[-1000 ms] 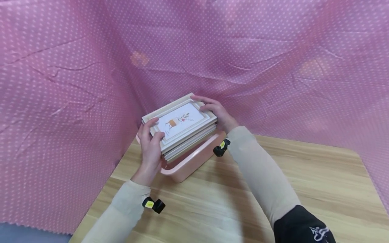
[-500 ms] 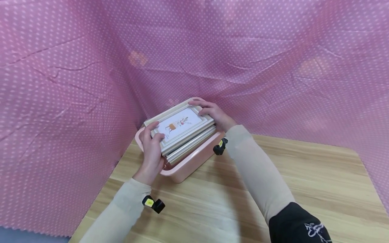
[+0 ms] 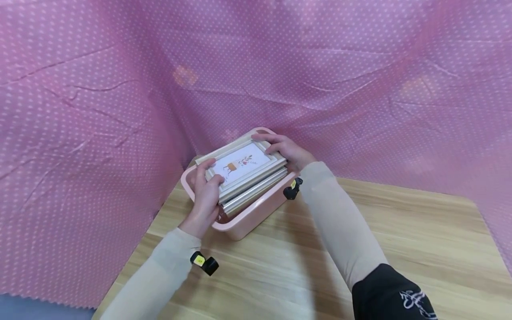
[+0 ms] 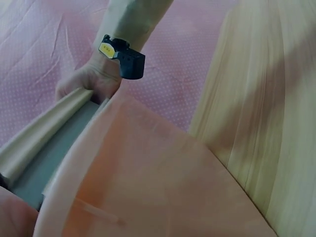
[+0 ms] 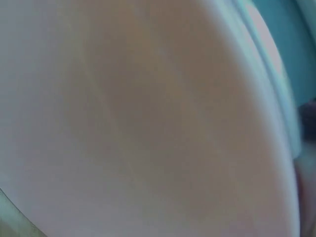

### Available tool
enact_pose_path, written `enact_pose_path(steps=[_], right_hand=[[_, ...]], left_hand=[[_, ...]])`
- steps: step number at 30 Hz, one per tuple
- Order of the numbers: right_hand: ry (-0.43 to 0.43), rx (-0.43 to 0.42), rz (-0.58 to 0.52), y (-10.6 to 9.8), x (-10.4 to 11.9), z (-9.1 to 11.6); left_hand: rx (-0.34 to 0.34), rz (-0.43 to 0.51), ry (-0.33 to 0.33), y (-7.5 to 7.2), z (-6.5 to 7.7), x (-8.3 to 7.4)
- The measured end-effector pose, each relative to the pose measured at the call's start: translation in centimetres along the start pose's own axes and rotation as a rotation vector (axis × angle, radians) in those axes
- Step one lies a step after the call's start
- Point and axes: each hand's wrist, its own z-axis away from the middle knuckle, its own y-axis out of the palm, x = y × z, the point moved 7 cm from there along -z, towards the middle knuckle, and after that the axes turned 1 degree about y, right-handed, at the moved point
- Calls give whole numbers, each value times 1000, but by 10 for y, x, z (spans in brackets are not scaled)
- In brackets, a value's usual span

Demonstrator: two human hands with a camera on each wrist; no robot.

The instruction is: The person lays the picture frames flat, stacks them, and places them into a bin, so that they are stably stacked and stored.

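A stack of cream picture frames (image 3: 252, 184) sits tilted within the mouth of a pink plastic bin (image 3: 256, 213). The top picture frame (image 3: 242, 163) shows a white print of an orange deer with leaves. My left hand (image 3: 206, 193) grips its left end, thumb and fingertip on the face. At the opposite end my right hand (image 3: 290, 151) holds the right side, fingers bent over the upper corner. The lower frames lie partly hidden under the top one. In the right wrist view the bin wall (image 5: 148, 123) fills most of the picture, blurred.
The bin stands on a wood-grain table (image 3: 380, 231) near its back left corner. A pink dotted cloth (image 3: 280, 66) hangs close behind and to the left. Each wrist carries a small black camera (image 3: 210, 266).
The stack has been lowered into the bin, and the bin's far rim has come into view. A gap has appeared between the top frame and those below. Both hands still hold on.
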Motion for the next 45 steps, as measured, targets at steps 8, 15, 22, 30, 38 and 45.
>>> enact_pose_path(steps=[8,15,22,30,38,45], right_hand=[[124,-21,47,-2,-5,1],[116,22,151,-2,-9,-5],[136,33,226,-2,-12,-7],[138,64,410,-1,-18,-11],[105,129,415,7,-18,-12],[119,80,425,8,-20,-13]], left_hand=[[-8,-172,-83,4,-6,9],[34,-118,-140,12,-6,16],[54,-151,-138,16,-8,17],[55,-121,-189,15,-14,22],[69,-104,-211,13,-18,23],[85,-77,-240,13,-20,25]])
